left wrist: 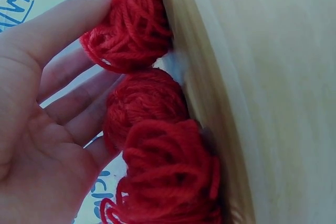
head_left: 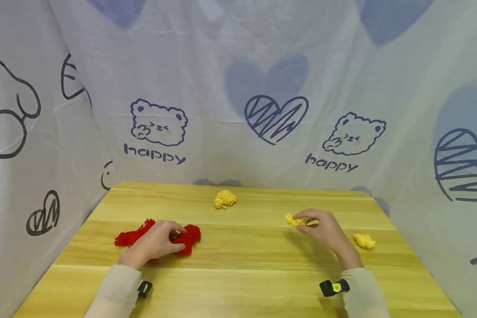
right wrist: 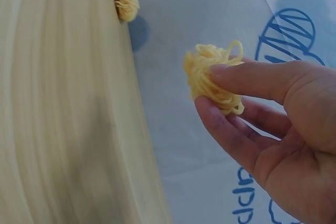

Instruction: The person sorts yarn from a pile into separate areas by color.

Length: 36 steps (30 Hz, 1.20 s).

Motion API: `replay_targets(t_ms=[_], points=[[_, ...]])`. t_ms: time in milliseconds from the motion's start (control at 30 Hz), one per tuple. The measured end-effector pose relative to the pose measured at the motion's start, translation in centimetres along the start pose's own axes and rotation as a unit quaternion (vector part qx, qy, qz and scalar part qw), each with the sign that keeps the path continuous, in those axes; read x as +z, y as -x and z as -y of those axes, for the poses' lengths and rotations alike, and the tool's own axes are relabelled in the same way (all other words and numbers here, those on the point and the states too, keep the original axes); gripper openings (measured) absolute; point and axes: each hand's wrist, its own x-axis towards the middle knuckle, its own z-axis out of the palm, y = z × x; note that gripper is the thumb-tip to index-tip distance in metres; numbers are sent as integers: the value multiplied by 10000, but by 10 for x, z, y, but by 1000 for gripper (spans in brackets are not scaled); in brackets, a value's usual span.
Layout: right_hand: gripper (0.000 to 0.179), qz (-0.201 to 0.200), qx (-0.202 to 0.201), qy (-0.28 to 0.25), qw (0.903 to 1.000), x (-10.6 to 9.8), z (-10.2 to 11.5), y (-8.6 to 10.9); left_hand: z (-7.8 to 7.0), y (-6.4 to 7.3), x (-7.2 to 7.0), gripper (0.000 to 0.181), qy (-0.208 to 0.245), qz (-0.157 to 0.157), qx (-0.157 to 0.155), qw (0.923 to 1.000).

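Note:
My left hand (head_left: pixel 155 240) holds a small bundle of red yarn (head_left: pixel 190 238) on the table, thumb on the near side and fingers on the far side. In the left wrist view, the thumb lies against this red yarn bundle (left wrist: pixel 131 27). Two more red yarn bundles (left wrist: pixel 147 103) sit beside it in a row, close to the palm; the head view shows red yarn (head_left: pixel 133 235) left of the hand. My right hand (head_left: pixel 322 227) pinches a yellow yarn bundle (right wrist: pixel 212 80) between thumb and fingertips, raised above the table.
One yellow yarn bundle (head_left: pixel 225 199) lies near the table's back edge. Another yellow yarn bundle (head_left: pixel 365 240) is at the right, beside the right wrist. The wooden table (head_left: pixel 238 282) is bordered by a white printed curtain (head_left: pixel 214 145) behind and on both sides.

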Motion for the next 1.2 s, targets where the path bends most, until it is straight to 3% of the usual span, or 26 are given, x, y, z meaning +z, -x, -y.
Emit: replay_targets(t_ms=[367,800,1200], points=[[25,-207,88,367,9991,-24,-7,12,3,-1,1,35,-7,7,-28,10000],[25,-229,319,511,9979,-38,-16,19,4,0,1,35,48,19,30,10000],[26,-321,836,835,9925,-62,-46,33,3,0,1,35,56,17,1,10000]])
